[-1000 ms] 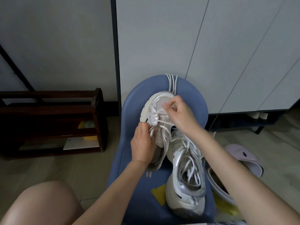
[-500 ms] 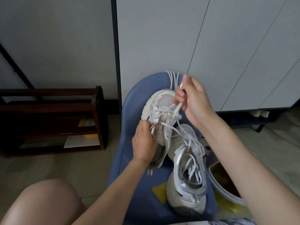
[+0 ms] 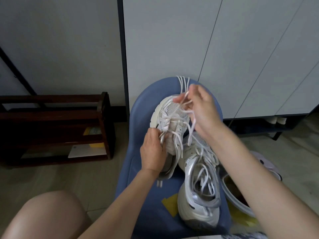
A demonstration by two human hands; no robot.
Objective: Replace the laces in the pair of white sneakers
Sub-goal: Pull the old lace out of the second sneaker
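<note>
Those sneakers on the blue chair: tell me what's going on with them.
A person is working on the laces. The left hand grips the side of the far sneaker, while the right hand pinches a loose lace near its toe. The near sneaker lies beside it on the blue chair, laces slack.

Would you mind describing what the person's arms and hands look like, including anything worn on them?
Both forearms are bare to the edge of the frame: no sleeves show. The left hand and the right hand wear no gloves, and no watch, bracelet or ring can be seen on the wrists or fingers. No markings are visible. The right hand is slightly blurred, so small details there cannot be told.
</note>
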